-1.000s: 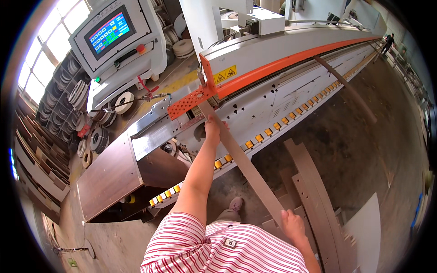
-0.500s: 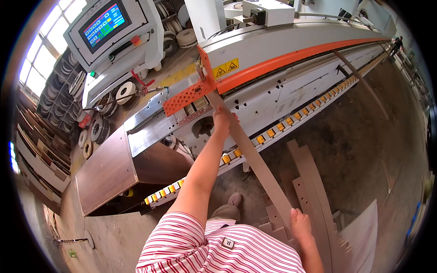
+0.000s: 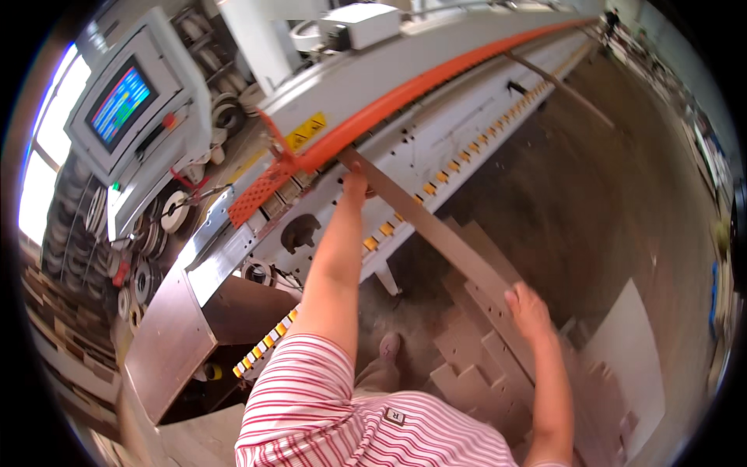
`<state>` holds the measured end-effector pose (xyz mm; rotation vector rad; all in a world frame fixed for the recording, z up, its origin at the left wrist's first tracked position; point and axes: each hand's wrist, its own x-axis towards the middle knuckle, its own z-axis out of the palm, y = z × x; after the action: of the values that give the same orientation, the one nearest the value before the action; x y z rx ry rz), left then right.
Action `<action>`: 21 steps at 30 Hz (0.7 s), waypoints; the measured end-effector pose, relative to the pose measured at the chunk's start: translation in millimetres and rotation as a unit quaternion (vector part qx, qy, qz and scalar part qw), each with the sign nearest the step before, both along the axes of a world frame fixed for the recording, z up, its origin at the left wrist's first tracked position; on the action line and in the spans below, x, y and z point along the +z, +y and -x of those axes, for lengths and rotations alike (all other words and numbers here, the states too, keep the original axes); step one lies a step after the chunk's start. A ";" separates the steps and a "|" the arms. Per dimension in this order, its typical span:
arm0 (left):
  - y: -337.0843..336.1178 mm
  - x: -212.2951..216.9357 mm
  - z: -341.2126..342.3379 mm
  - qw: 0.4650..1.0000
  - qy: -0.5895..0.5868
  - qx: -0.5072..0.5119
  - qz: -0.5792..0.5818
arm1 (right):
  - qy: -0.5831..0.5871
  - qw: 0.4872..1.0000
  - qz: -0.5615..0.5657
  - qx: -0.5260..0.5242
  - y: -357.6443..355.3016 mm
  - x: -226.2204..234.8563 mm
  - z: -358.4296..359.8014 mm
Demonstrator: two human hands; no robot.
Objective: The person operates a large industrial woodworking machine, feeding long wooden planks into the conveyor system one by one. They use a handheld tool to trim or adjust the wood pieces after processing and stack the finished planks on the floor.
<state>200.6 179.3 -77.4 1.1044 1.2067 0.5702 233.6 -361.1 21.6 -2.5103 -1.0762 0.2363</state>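
A long, narrow brown board (image 3: pixel 440 233) slants from the orange-edged machine (image 3: pixel 412 93) down toward my right side. Its far end meets the machine beneath the orange rail. My left hand (image 3: pixel 355 185) grips the board near that end, with some fingers hidden behind it. At the near end, my right hand (image 3: pixel 531 311) holds the board's edge, thumb and fingertips bent against it. A row of yellow rollers (image 3: pixel 387 229) passes below the board. Left of my left hand sits an orange perforated guard (image 3: pixel 263 194).
A control panel with a lit screen (image 3: pixel 122 105) stands at left, near shelved rolls of edge banding (image 3: pixel 175 210). Brown boards with notches and holes (image 3: pixel 475 342) are stacked by my right side, beside a pale sheet (image 3: pixel 634 350). Another strip (image 3: pixel 572 93) juts from the machine farther along.
The board has moved rightward along the machine, away from the orange perforated guard. Both hands have gone with it, and my right hand's fingers have shifted on the edge. The view has turned.
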 end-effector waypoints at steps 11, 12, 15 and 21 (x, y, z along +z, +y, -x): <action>-258.2 27.0 209.5 0.886 -0.042 -0.314 -0.338 | 0.144 0.967 0.072 -0.198 -244.6 -32.5 159.3; -282.8 22.6 226.9 0.898 -0.042 -0.360 -0.249 | 0.130 0.967 0.107 -0.194 -262.4 -44.4 186.7; -328.2 -10.9 274.0 0.895 0.040 -0.431 -0.106 | 0.108 0.962 0.195 -0.156 -282.4 -67.3 242.2; -391.6 -9.9 270.1 0.795 0.063 -0.599 0.079 | 0.102 0.959 0.246 -0.093 -300.3 -95.9 265.6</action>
<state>-69.5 -212.3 -87.3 1.5057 0.4317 -0.5884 -32.0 -661.3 -74.3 -2.9126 -0.7607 0.7716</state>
